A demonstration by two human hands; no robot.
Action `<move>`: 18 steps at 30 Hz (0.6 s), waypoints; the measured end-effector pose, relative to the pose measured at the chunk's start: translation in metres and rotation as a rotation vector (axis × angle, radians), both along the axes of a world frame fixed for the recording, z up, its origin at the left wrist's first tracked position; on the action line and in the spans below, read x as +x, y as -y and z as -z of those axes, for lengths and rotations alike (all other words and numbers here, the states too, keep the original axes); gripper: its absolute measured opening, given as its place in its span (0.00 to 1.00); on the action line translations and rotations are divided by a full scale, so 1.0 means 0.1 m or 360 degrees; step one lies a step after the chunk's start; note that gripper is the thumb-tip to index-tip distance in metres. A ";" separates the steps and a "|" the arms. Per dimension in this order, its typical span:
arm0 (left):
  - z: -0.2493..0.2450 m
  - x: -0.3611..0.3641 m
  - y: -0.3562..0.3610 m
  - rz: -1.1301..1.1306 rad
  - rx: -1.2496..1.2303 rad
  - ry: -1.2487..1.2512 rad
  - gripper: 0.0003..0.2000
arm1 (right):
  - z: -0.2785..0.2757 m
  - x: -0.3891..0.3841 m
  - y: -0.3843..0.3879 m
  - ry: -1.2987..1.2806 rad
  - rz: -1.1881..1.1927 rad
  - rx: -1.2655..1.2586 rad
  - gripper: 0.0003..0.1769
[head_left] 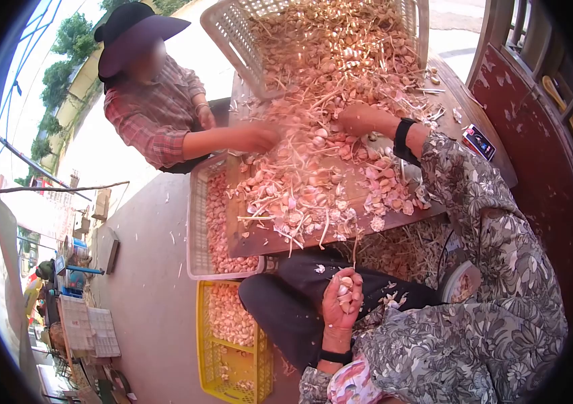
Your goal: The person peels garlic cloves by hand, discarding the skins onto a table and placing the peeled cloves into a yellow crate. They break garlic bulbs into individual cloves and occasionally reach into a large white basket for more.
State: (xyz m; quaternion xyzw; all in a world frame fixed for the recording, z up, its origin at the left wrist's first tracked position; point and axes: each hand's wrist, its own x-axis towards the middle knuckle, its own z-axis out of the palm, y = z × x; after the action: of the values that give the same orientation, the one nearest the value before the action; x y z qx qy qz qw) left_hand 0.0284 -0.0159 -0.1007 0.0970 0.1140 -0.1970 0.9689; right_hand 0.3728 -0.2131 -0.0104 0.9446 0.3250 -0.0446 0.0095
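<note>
My left hand [335, 311] is held palm up above my dark trousers, with its fingers curled around several peeled-looking garlic cloves [345, 289]. Farther up, my right hand [360, 120] reaches into the garlic heap [340, 74] on the wooden table [259, 244]. Its fingers are bent down into the heap, and what they grip is hidden. Close by lie pale garlic bulbs [320, 138], dry stalks and loose skins. A black band circles each of my wrists.
Across the table, a person [158, 114] in a checked shirt reaches one blurred hand [259, 137] into the heap. A tipped plastic basket [232, 40] stands behind it. Beside the table are a pale crate [195, 222] and a yellow crate [202, 350] with cloves. A small box [479, 142] lies at right.
</note>
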 end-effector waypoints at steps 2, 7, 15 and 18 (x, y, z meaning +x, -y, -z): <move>0.02 0.00 -0.01 0.0008 -0.0002 0.0002 0.17 | 0.03 -0.01 0.04 -0.0178 0.0135 0.0036 0.18; -0.02 0.01 0.00 0.0006 0.0000 -0.0028 0.17 | 0.30 -0.17 0.49 -0.1803 0.0392 0.2336 0.16; 0.05 -0.01 -0.04 -0.0129 -0.0299 -0.0006 0.21 | -0.04 -1.19 0.14 -0.2509 0.0476 0.2934 0.14; -0.13 -0.01 0.02 -0.0300 -0.0227 -0.0250 0.21 | -0.19 -1.82 -0.24 -0.2134 0.0517 0.2695 0.14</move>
State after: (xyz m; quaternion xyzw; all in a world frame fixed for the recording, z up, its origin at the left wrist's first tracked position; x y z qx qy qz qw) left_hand 0.0270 -0.0175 -0.0877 0.0010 0.1838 -0.1196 0.9756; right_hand 0.1910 -0.1892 0.0091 0.4603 0.0609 -0.3128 -0.8286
